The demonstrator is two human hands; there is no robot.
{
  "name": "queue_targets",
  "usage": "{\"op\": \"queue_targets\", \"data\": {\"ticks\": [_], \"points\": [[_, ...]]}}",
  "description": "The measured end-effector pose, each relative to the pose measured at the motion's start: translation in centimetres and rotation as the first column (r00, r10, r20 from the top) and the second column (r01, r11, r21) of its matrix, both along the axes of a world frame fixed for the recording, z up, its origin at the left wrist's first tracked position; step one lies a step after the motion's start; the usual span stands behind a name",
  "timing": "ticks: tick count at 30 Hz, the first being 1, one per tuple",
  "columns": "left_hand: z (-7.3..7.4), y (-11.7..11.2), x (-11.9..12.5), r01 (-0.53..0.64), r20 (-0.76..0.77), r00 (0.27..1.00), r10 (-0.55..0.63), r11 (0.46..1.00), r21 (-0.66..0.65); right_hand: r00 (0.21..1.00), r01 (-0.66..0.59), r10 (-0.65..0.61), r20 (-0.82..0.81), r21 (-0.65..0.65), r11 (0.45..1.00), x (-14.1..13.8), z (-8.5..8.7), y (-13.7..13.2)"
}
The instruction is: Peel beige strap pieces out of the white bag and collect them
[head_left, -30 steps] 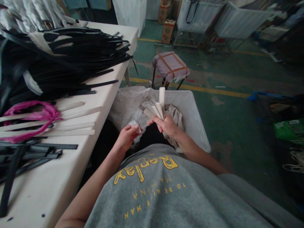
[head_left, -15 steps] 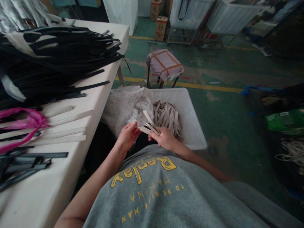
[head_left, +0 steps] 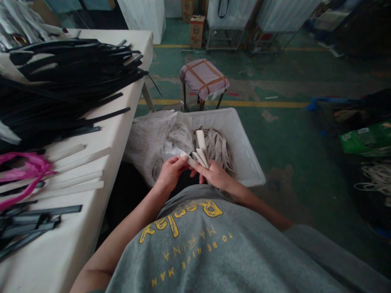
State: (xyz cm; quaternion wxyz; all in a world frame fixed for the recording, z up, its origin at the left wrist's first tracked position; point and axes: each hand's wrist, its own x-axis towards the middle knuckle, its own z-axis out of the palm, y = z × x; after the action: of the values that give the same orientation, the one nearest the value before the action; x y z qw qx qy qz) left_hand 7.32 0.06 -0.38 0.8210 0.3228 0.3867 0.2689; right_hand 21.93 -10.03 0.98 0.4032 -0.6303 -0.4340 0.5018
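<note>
My right hand point(head_left: 215, 174) is closed around a small fan of cream strips point(head_left: 200, 151) that stick up over a white bin point(head_left: 244, 146). My left hand point(head_left: 171, 173) pinches the lower end of one of those strips, right beside the right hand. The bin holds a tangle of more pale strips point(head_left: 217, 147) and a crumpled plastic bag point(head_left: 155, 136) hangs over its left side. Both hands are just in front of my grey shirt.
A white table point(head_left: 61, 252) runs along my left with a big pile of black strips point(head_left: 61, 85), several cream strips point(head_left: 76, 169) laid side by side, and a pink tie point(head_left: 29, 171). A padded stool point(head_left: 203, 77) stands beyond the bin on the green floor.
The strips in my right hand have tipped up from lying flat to standing more upright. My left hand has closed in and taken hold of one strip's end.
</note>
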Motion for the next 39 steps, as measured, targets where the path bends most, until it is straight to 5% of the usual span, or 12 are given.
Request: {"op": "queue_targets", "data": {"ticks": [4,7,11,17,22,28,34,39], "points": [[0.8,0.5,2.3,0.022,-0.003,1.0,-0.021,0.999,0.026,0.994,0.097,-0.101,-0.029,-0.095,0.991,1.6,0.2,-3.8],[1.5,-1.1,4.9,0.224,0.024,0.974,-0.226,0.971,0.084,0.96,0.276,-0.278,-0.015,-0.084,0.957,2.2,0.9,-5.9],[3.7,-3.3,8.4,0.472,0.114,0.86,-0.497,0.861,0.189,0.872,0.488,-0.486,-0.05,0.057,0.871,2.5,2.8,-7.2],[5.3,-2.8,10.5,0.339,0.088,0.926,-0.367,0.912,0.232,0.892,0.451,-0.449,-0.058,0.028,0.892,2.6,2.5,-9.5],[4.2,-4.2,10.6,0.556,0.126,0.805,-0.58,0.811,0.183,0.834,0.548,-0.54,-0.114,0.056,0.834,3.3,1.6,-8.7],[2.2,-1.4,10.5,0.262,0.019,0.963,-0.268,0.953,0.15,0.905,0.394,-0.394,-0.16,-0.03,0.919,3.1,-0.3,-8.3],[0.6,-2.9,9.9,0.398,0.027,0.915,-0.403,0.911,0.108,0.861,0.486,-0.485,-0.15,-0.034,0.873,2.9,-1.2,-6.6],[0.5,-1.7,9.3,0.249,0.0,0.968,-0.25,0.962,0.112,0.895,0.409,-0.415,-0.164,-0.073,0.91,2.4,-2.1,-6.6]]}}
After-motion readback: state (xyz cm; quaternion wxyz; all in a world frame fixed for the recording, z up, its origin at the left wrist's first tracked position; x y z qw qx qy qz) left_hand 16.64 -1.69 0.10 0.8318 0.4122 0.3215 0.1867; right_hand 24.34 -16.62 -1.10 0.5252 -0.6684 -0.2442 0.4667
